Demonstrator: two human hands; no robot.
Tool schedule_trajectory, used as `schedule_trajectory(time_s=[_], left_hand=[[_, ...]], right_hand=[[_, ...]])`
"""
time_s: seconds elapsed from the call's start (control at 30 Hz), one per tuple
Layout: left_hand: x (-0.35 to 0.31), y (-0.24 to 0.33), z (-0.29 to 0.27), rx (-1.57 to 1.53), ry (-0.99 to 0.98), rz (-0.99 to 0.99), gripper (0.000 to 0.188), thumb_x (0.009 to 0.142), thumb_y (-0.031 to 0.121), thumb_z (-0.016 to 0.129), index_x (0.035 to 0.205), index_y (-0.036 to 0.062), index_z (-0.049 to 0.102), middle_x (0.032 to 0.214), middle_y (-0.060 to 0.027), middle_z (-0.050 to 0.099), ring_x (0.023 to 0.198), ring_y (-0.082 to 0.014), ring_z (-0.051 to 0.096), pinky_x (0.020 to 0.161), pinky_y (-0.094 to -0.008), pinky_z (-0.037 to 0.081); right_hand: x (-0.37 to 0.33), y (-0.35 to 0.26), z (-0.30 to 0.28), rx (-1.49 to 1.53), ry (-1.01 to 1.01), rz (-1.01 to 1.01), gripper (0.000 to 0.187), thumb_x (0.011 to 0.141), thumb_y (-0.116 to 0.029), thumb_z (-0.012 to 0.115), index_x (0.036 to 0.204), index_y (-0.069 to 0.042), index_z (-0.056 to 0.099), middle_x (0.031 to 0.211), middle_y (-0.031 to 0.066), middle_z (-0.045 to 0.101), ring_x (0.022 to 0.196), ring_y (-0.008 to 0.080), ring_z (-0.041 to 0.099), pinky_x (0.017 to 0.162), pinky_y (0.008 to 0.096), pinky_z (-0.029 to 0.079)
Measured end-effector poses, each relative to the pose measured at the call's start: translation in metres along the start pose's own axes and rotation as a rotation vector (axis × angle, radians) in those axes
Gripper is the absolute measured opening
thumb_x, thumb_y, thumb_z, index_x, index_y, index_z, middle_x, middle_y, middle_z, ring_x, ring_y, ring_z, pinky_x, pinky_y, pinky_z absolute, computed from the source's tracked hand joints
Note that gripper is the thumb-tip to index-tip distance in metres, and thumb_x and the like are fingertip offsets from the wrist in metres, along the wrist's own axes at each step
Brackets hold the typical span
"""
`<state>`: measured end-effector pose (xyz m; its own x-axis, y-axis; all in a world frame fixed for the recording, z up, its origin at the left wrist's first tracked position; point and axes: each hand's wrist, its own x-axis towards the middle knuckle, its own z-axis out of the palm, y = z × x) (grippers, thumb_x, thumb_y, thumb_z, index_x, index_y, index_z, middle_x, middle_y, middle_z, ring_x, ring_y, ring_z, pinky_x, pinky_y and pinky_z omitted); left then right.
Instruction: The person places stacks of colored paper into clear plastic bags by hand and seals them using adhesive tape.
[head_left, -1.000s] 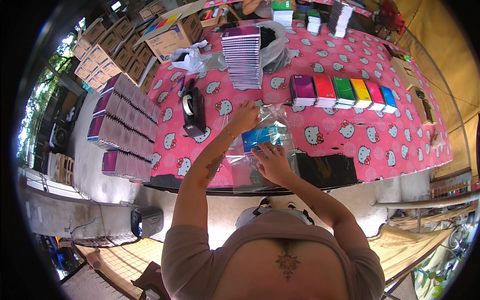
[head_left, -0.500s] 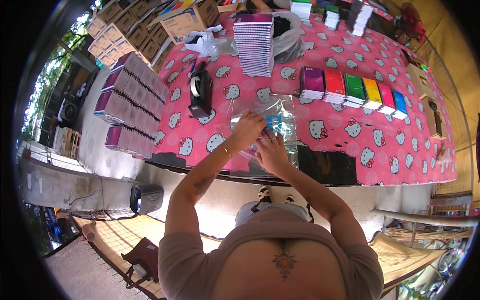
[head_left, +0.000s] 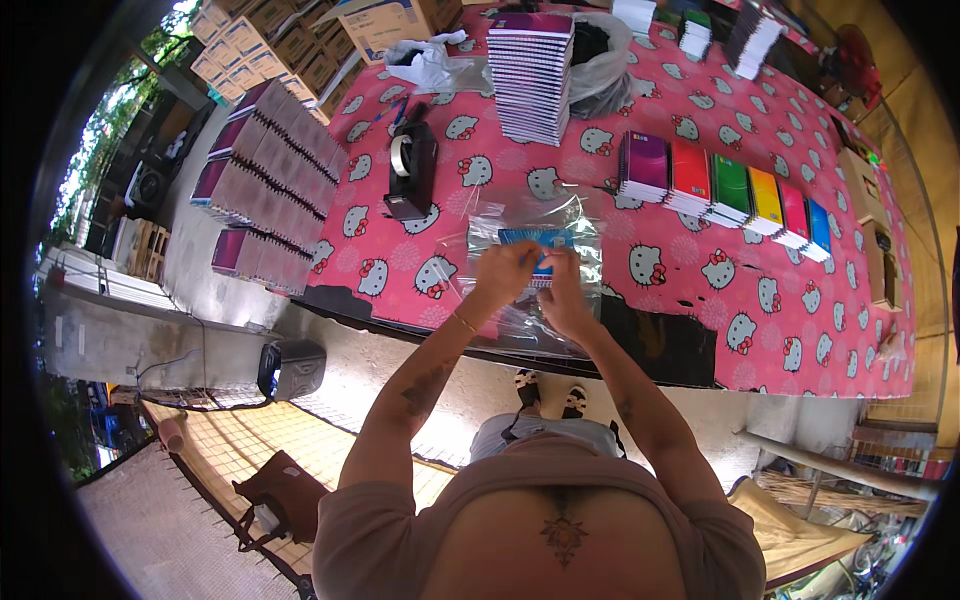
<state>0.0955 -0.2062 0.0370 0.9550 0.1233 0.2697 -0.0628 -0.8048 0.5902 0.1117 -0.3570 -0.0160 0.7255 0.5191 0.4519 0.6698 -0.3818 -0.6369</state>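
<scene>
A blue spiral-bound notebook lies flat near the table's front edge, partly covered by my hands. Around it spreads a clear plastic bag or sheet, crinkled and shiny. My left hand is closed, its fingertips pinched together over the notebook's middle. Right beside it, nearly touching, my right hand is closed too, with bent fingers. What the fingertips pinch is too small to make out. A black tape dispenser stands beyond my left hand.
A tall notebook stack stands behind the plastic. To the right runs a row of purple, red, green, yellow, pink and blue notebooks. More notebook stacks line the left side, with cardboard boxes behind. The pink tablecloth exposes a dark patch in front.
My hands have drawn closer together, and the right fingers, stretched over the plastic before, are now curled. More of the blue notebook shows. The whole view has shifted slightly.
</scene>
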Motion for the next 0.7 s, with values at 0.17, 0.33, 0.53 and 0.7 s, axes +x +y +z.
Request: schedule_trajectory(time_s=[0.17, 0.33, 0.53, 0.7], left_hand=[[-0.014, -0.005, 0.02, 0.088, 0.228, 0.262, 0.012, 0.085, 0.012, 0.063, 0.095, 0.0072, 0.068, 0.089, -0.0157, 0.072, 0.075, -0.0347, 0.07, 0.061, -0.0465, 0.056], [-0.002, -0.022, -0.002, 0.449, 0.008, 0.281, 0.021, 0.082, 0.012, 0.064, 0.102, 0.0079, 0.068, 0.1, -0.0132, 0.071, 0.098, -0.0287, 0.069, 0.096, -0.0436, 0.052], [-0.045, -0.136, -0.074, 0.718, 0.195, 0.204, 0.032, 0.075, 0.01, 0.068, 0.107, 0.0119, 0.07, 0.095, -0.0066, 0.069, 0.101, -0.0228, 0.065, 0.109, -0.0493, 0.038], [-0.009, -0.2, -0.123, 0.072, 0.513, -0.316, 0.016, 0.085, 0.016, 0.07, 0.097, 0.0061, 0.072, 0.083, -0.0082, 0.068, 0.079, -0.0231, 0.066, 0.08, -0.0432, 0.055]], right_hand=[[0.013, -0.022, -0.025, -0.517, 0.017, -0.142, 0.06, 0.07, -0.011, 0.076, 0.125, -0.003, 0.055, 0.128, 0.0144, 0.05, 0.128, 0.0285, 0.044, 0.107, 0.0505, 0.034], [0.014, -0.004, -0.029, -0.683, -0.133, -0.227, 0.06, 0.071, -0.03, 0.08, 0.121, -0.003, 0.061, 0.114, 0.0082, 0.058, 0.112, 0.0228, 0.056, 0.107, 0.0429, 0.036], [0.015, -0.006, -0.032, -0.74, -0.173, -0.245, 0.065, 0.073, -0.036, 0.079, 0.125, -0.002, 0.06, 0.11, 0.0074, 0.06, 0.104, 0.0227, 0.061, 0.1, 0.0404, 0.041], [0.018, -0.007, -0.034, -0.673, -0.223, -0.21, 0.058, 0.075, -0.034, 0.078, 0.124, -0.007, 0.061, 0.111, 0.0044, 0.061, 0.106, 0.0214, 0.061, 0.099, 0.0418, 0.041]])
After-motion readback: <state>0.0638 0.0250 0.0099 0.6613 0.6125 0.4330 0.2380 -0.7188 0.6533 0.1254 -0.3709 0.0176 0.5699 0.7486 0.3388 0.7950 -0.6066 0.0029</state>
